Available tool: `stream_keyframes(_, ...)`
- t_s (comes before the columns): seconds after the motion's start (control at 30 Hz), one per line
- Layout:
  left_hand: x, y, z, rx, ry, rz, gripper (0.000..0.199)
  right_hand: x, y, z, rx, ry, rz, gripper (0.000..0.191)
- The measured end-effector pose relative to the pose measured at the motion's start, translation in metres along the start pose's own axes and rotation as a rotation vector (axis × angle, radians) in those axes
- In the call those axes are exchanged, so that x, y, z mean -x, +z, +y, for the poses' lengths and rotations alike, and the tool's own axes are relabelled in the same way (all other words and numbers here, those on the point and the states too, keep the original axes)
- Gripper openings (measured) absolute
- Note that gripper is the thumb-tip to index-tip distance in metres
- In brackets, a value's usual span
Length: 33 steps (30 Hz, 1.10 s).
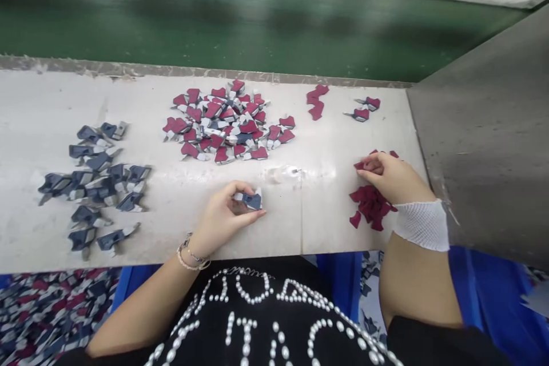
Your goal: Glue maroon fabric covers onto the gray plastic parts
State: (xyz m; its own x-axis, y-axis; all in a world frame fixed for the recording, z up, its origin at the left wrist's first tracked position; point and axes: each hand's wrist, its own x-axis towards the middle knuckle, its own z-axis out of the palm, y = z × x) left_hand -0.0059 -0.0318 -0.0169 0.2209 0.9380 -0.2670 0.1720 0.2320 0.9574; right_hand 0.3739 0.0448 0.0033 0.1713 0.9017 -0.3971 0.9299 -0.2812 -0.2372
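My left hand [229, 211] is closed on a blue and white part [251, 200] near the front middle of the white table. At the right, my right hand [388, 177] pinches a small dark red piece [361, 166] between thumb and fingers. Just below that hand lies a pile of dark red pieces [371, 206]. Blue and white parts [98, 189] are spread at the left. A heap of parts with red pieces on them [227, 120] sits at the back middle.
Loose red pieces [316, 103] and two red-topped parts [362, 113] lie at the back right. Behind the table [171, 240] runs a green surface [257, 28]; a metal wall [493, 137] stands at the right. Blue bins [493, 291] and many parts [55, 309] are below the front edge.
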Motion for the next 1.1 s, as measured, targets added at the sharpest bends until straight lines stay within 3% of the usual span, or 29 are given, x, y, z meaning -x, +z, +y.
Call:
stream_keyframes(0.2,-0.002,0.004,-0.003,-0.034,-0.010,0.009,0.034,-0.010,-0.003,-0.007,-0.004,-0.004,-0.089,0.017)
stream_keyframes(0.37,-0.002,0.005,-0.007,0.009,0.047,0.034,0.038,-0.006,-0.012,-0.017,-0.063,-0.074,-0.054,0.006)
stream_keyframes(0.47,-0.003,0.007,-0.011,0.078,0.115,0.074,0.041,0.018,-0.021,-0.030,-0.120,-0.135,-0.048,0.024)
stream_keyframes(0.57,-0.001,0.009,-0.012,0.111,0.192,0.103,0.044,0.057,-0.022,-0.055,-0.294,-0.272,-0.167,0.041)
stream_keyframes(0.67,0.003,0.013,-0.010,0.076,0.299,0.134,0.042,0.095,-0.010,-0.085,-0.506,-0.533,-0.382,0.027)
stream_keyframes(0.73,0.006,0.016,-0.008,0.037,0.357,0.163,0.040,0.112,0.004,-0.103,-0.563,-0.651,-0.426,0.017)
stream_keyframes(0.9,0.011,0.021,-0.007,0.035,0.380,0.179,0.033,0.128,0.029,-0.122,-0.565,-0.677,-0.280,0.026)
stream_keyframes(1.1,0.011,0.023,-0.007,-0.052,0.469,0.209,0.027,0.119,0.022,-0.132,-0.544,-0.642,-0.270,0.009)
